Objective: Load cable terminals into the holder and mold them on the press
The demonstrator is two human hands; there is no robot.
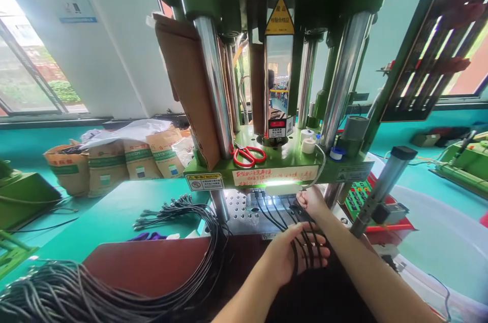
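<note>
Several black cables (pixel 272 217) run from a metal mould (pixel 259 202) under the green press toward me. My left hand (pixel 284 257) is palm up below the mould, its fingers curled loosely under the cables, which cross the palm and fingers. Farther in, my right hand (pixel 311 202) is closed at the right end of the mould, close below the lit lamp (pixel 282 189). Its fingertips are partly hidden, and I cannot make out what they pinch. The cables' far ends sit at the mould and are hard to see.
Red-handled scissors (pixel 249 156) and tape rolls (pixel 308 146) lie on the press's green plate (pixel 274 153). A large cable bundle (pixel 179 282) curves across the left, its connector ends (pixel 168 211) on the green table (pixel 114 211). At right stand a metal post (pixel 377 191) and control panel (pixel 358 203).
</note>
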